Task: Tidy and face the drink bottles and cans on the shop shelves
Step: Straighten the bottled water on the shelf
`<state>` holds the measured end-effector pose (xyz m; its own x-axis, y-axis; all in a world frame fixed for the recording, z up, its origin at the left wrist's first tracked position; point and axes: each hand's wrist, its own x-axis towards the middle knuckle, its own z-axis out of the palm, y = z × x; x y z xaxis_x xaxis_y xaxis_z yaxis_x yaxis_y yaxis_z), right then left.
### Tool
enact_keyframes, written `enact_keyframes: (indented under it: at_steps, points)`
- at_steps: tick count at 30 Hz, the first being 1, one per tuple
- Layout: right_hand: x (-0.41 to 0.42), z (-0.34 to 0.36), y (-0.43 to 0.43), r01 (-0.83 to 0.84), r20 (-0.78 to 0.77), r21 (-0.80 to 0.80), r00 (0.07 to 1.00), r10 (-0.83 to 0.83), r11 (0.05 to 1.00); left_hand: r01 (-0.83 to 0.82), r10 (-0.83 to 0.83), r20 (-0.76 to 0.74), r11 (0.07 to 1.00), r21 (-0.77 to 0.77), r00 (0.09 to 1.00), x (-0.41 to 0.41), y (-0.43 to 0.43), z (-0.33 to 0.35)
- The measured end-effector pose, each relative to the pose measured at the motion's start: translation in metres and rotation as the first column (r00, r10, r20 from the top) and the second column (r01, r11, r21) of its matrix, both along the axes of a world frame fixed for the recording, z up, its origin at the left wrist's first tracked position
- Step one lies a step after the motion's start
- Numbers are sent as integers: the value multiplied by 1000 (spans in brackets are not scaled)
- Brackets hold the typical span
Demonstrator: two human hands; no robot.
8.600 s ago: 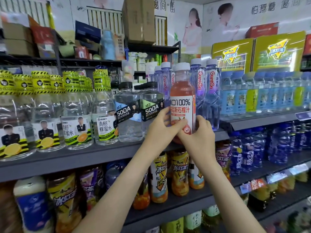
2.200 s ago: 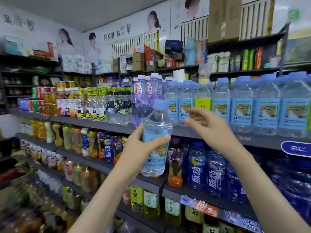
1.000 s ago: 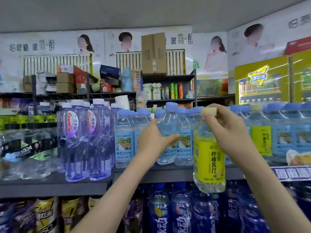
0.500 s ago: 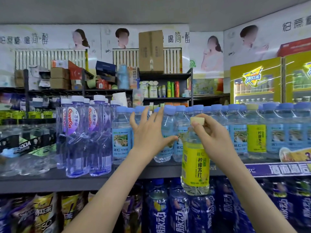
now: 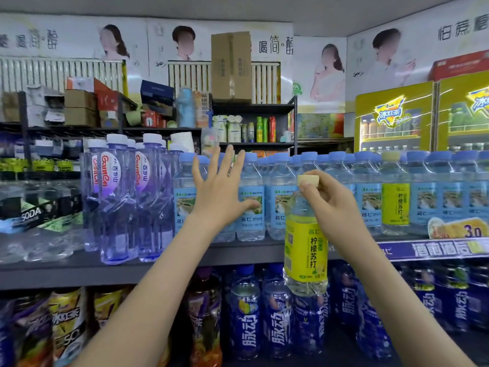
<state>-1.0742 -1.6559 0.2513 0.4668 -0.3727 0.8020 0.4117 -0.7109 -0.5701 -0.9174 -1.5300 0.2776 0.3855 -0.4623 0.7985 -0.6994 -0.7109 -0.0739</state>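
My right hand (image 5: 330,205) pinches the pale yellow cap of a yellow-labelled lemon soda bottle (image 5: 305,255), which hangs upright in front of the grey shelf (image 5: 238,254), off the shelf board. My left hand (image 5: 221,192) is spread with straight fingers against the row of blue-labelled water bottles (image 5: 251,205) on that shelf, its thumb on one label. Another yellow-labelled bottle (image 5: 395,200) stands among the blue ones to the right.
Tall purple Ganten bottles (image 5: 113,197) and clear SODA bottles (image 5: 39,218) stand to the left on the same shelf. Dark blue drink bottles (image 5: 248,313) fill the shelf below. Yellow iced-tea display boxes (image 5: 394,117) sit at upper right; cardboard boxes (image 5: 231,67) are behind.
My left hand has let go of the blue-labelled bottle and spread its fingers wide over the row. The yellow bottle in my right hand has come down and left, in front of the shelf.
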Motion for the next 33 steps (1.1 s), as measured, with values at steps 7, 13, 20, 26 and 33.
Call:
enact_keyframes:
  at_steps: [7, 13, 20, 26, 33]
  points:
    - [15, -17, 18, -72, -27, 59, 997, 74, 996, -102, -8, -267, 912, -397, 964, 4, 31, -78]
    - [21, -28, 30, -119, -18, 112, 992, 122, 987, -25, -151, -353, 893, -449, 923, -4, 20, -81]
    - [-9, -36, 18, -116, 17, 185, 993, 115, 976, 139, -329, -291, 841, -523, 898, -44, 12, -87]
    - [-72, -45, -29, -28, 19, 166, 1000, 25, 986, 568, -733, -556, 668, -480, 392, -155, -41, -98]
    - [-203, -69, -140, 151, -163, 233, 980, -114, 961, 409, -738, -564, 675, -614, 372, -267, -184, -124]
